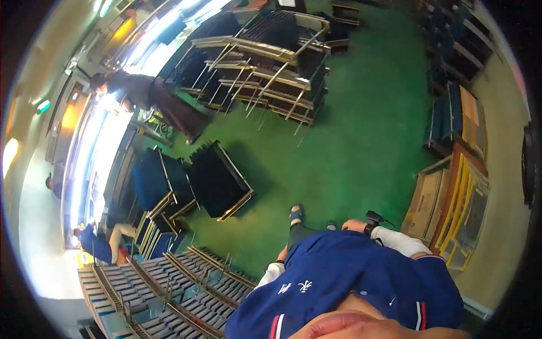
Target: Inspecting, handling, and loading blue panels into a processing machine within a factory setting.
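My left hand (283, 254) hangs low beside the blue jacket, partly covered by my body. Its fingers are too small and hidden to read. On the other side, my right hand (354, 225) is held near the waist, with a dark strap and a small black device (377, 217) at its wrist. Nothing can be made out in either hand, and the right fingers are too blurred to judge. Closest to my left hand is a large rack (186, 288) with rows of grey slats and brown rails.
A stack of dark trays (220, 179) stands ahead on the green floor (361, 124). Farther off are tall tray stacks with pale frames (265, 62). Along the right wall lean cardboard (426, 203) and a yellow-barred frame (460, 209). People (152, 99) work at lit benches on the left.
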